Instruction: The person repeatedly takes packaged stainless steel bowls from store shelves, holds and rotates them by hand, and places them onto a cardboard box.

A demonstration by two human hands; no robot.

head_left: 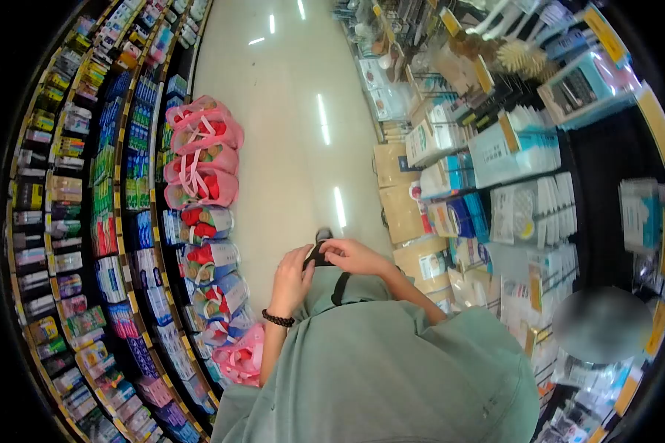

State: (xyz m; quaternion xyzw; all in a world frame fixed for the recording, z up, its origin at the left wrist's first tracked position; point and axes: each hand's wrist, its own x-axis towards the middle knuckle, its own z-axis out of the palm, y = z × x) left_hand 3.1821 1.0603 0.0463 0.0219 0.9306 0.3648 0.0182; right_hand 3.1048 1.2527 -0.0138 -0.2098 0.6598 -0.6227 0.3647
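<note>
Where the forearms come together near the centre of the head view, just beyond the front of a loose grey-green shirt (414, 362), a small black item (318, 258) shows between the hands; its exact form is too unclear to tell. The left hand (292, 277), with a dark beaded bracelet (278, 319) at its wrist, has its fingers bent, their tips beside the black item. The right hand (355, 256) is loosely curled over the item's other side, thumb and fingers slightly apart. Whether either hand has really closed on it, I cannot tell.

For good handling, the left fingers would best steady the item lightly while the right fingertips do the finer work, both wrists relaxed and close to the body. Pulling hard from both sides could make it slip or twist.

Left of centre, pink mesh-like bags with red contents (218, 129) line the lower edge of packed shelves, well within reach of a swinging elbow. Right of centre hang flat brown paper packs (400, 214), so small movements suit the narrow pale, glossy floor (273, 148) of the aisle.
</note>
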